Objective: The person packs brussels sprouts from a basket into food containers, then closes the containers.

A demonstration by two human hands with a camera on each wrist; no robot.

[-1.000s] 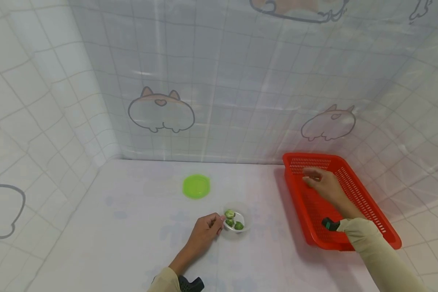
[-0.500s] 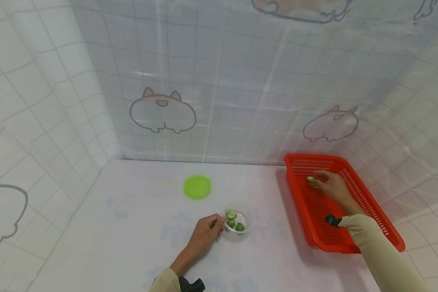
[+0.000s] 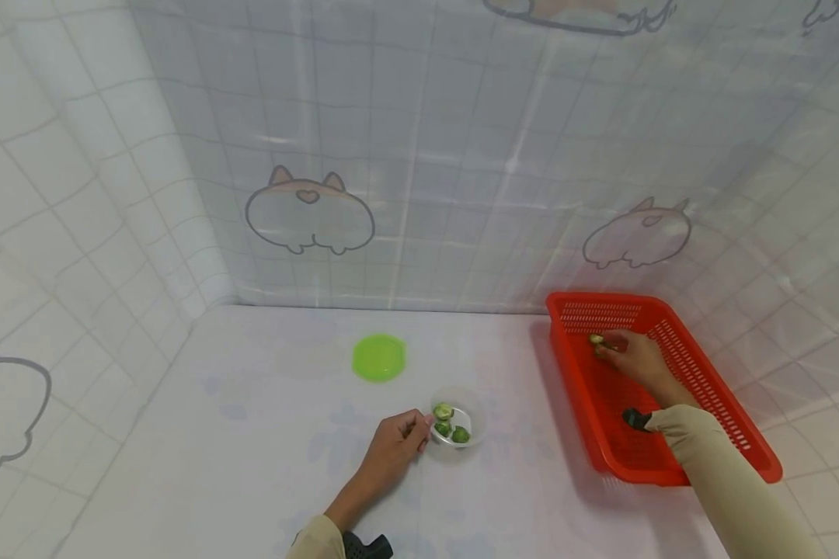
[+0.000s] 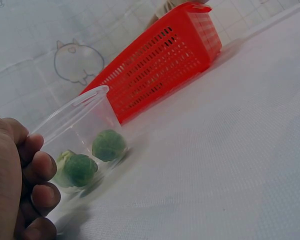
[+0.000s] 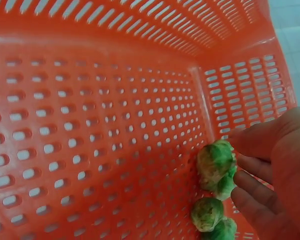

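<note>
My left hand (image 3: pixel 391 446) holds the rim of a small clear plastic cup (image 3: pixel 470 404), its thumb and fingers curled at the left side. Three Brussels sprouts (image 3: pixel 461 435) lie in the cup, seen through its wall in the left wrist view. My right hand (image 3: pixel 636 361) reaches down into the red basket (image 3: pixel 580 419). In the right wrist view, its loosely bent fingers and thumb lie right at the edge of a Brussels sprout (image 5: pixel 215 160). Several more sprouts (image 5: pixel 207 214) sit beside that one along the basket's wall.
A bright green round lid or dish (image 3: pixel 379 358) lies on the white table cover (image 3: pixel 266 435), behind and left of the cup. Printed curtains (image 3: pixel 419 194) rise at the back and both sides. The basket has raised, slotted walls.
My right hand has shifted slightly right and lower inside the basket, bringing sprouts into view beside its fingers. The left hand and the cup have stayed in place.
</note>
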